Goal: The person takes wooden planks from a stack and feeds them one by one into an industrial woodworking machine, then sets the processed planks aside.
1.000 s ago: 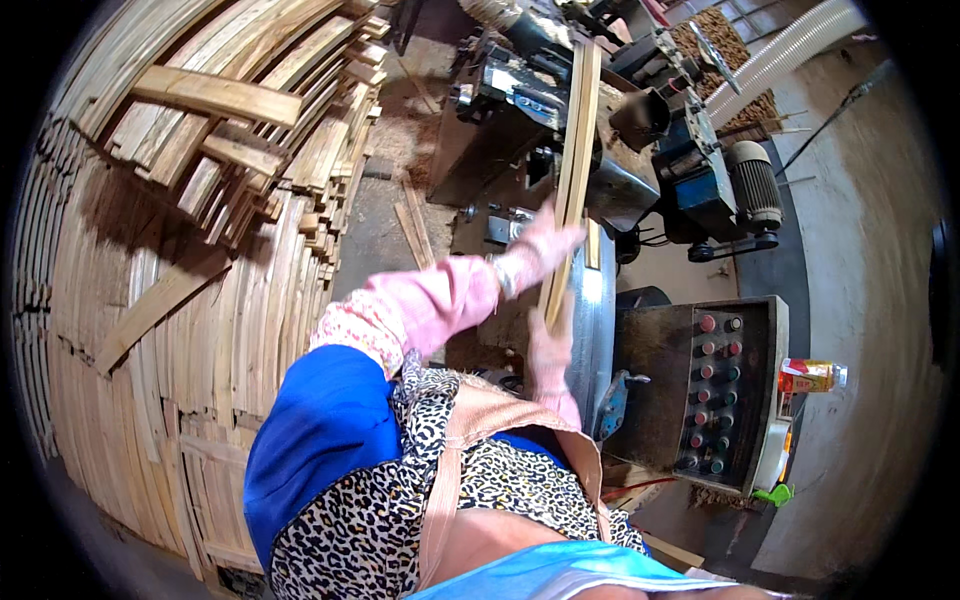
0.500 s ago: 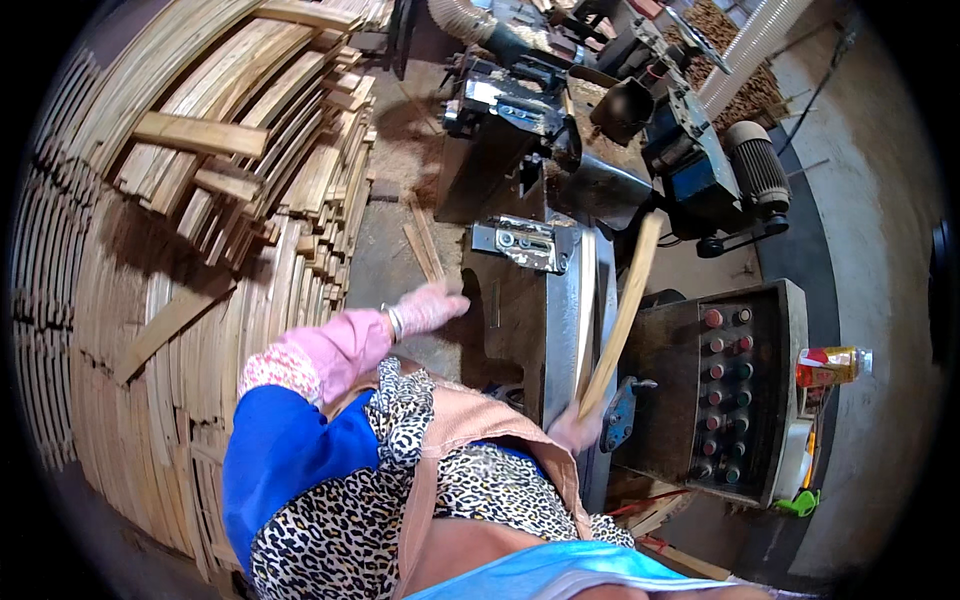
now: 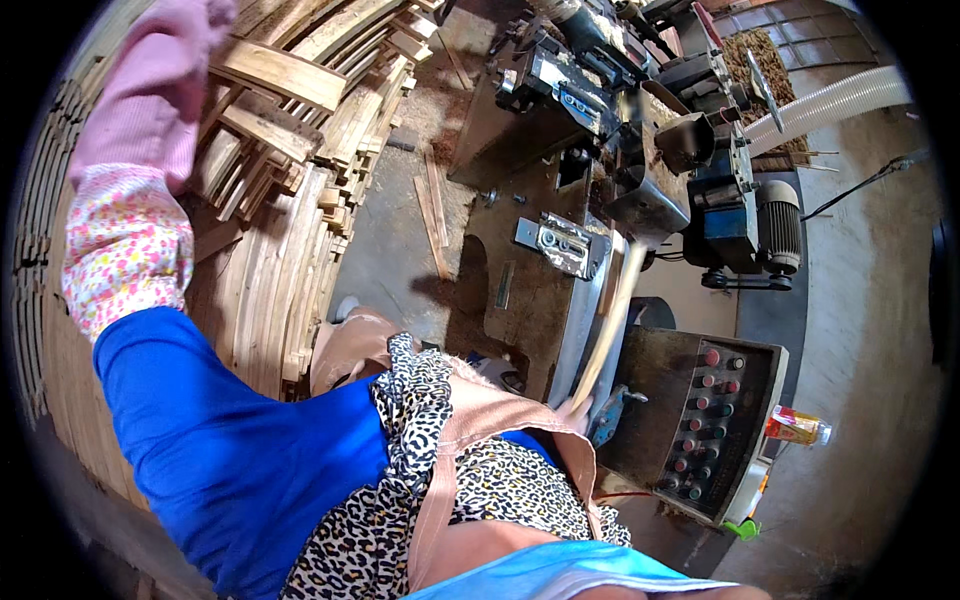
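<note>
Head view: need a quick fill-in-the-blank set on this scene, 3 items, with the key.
1. The left hand wears a ____ glove and reaches toward the stacked wooden slats.
2. The right hand holds the lower end of a long wooden ____ that leans over the machine table.
3. The control panel carries rows of round ____.

Missing words: pink; strip; buttons

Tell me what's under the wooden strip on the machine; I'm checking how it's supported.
The wooden strip lies on the edge of the metal machine table, its far end toward the dark cutter housing. The right hand holds its near end. Whatever sits beneath the far end is hidden.
</note>
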The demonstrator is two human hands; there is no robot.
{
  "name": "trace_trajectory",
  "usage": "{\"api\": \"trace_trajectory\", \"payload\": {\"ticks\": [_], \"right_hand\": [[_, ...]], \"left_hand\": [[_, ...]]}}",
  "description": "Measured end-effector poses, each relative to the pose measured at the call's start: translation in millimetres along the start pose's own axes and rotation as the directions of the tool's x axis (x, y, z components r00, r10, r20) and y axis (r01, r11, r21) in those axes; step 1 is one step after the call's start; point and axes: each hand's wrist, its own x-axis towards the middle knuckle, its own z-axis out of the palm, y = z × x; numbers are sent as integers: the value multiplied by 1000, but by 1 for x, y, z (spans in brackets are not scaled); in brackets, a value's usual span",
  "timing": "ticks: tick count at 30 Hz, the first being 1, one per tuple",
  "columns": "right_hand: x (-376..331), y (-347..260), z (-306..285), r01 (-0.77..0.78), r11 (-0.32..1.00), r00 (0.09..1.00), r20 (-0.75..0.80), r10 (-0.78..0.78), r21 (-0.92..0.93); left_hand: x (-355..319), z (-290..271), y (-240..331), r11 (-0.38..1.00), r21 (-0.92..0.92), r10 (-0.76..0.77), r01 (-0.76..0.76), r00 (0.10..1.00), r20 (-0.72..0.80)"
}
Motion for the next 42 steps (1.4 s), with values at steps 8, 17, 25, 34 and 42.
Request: {"api": "trace_trajectory", "payload": {"ticks": [8, 17, 25, 34, 42], "right_hand": [[-76, 198, 32, -398, 916, 871, 293, 394, -48], [60, -80, 15, -312, 934, 944, 168, 285, 171], [145, -135, 29, -27, 975, 977, 210, -20, 220], [22, -217, -82, 386, 122, 659, -181, -730, 914], [-40, 45, -41, 263, 867, 964, -76, -256, 423]], "left_hand": [[-41, 7, -24, 655, 589, -659, 473, 740, 138], [-10, 5, -4, 755, 463, -604, 465, 767, 215], [61, -30, 128, 888, -195, -397, 417, 908, 132], [8, 168, 398, 161, -853, -506, 497, 783, 361], [-130, 237, 554, -193, -446, 86, 874, 468, 879]]}}
